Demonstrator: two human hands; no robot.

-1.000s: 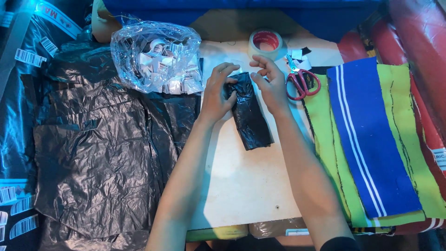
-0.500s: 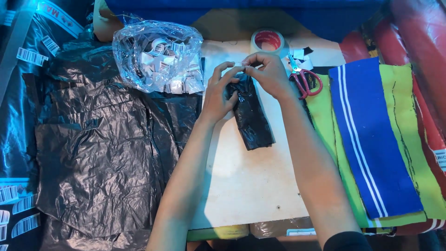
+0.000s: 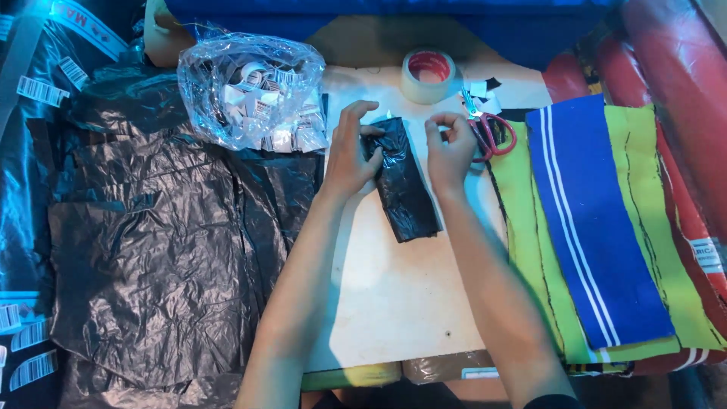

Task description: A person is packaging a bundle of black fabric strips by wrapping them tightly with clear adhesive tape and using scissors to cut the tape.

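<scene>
A small parcel wrapped in black plastic [image 3: 405,185] lies on the pale tabletop [image 3: 394,295]. My left hand [image 3: 350,151] presses on the parcel's upper left end, fingers curled over it. My right hand [image 3: 450,148] hovers just right of the parcel, fingers curled, beside the red-handled scissors [image 3: 492,132]; whether it pinches a bit of tape I cannot tell. A roll of clear tape [image 3: 428,74] stands beyond both hands.
A clear bag of small white labels [image 3: 254,91] sits at the upper left. Crumpled black plastic sheets [image 3: 159,242] cover the left side. Striped blue and lime-green fabric pieces [image 3: 591,220] are stacked at right, with red rolls [image 3: 674,68] beyond.
My right hand came down from the parcel's top end, where both hands met, and moved right toward the scissors. My left hand stayed on the parcel.
</scene>
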